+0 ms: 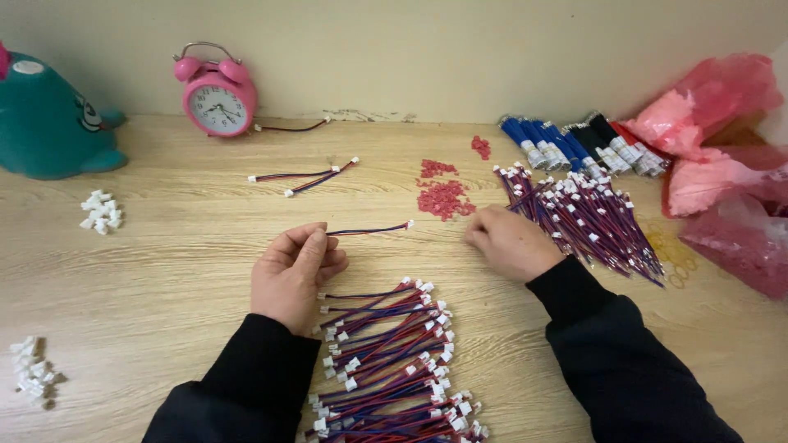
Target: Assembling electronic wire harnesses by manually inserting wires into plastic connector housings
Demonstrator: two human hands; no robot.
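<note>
The teal toy (45, 119) and pile of finished wire leads (386, 369) are cut off by the picture's edges.

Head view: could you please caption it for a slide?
Left hand holds a red-and-blue wire lead; right hand reaches the wire pile.

Two hands are over the table, a left hand (293, 275) and a right hand (510, 242). One wire (369, 230) sits in the left hand's fingers. Two loose wires (305, 177) lie beyond it. One pink clock (217, 98) stands farther back. Two little heaps of white plugs (101, 212) lie left of that hand.
</note>
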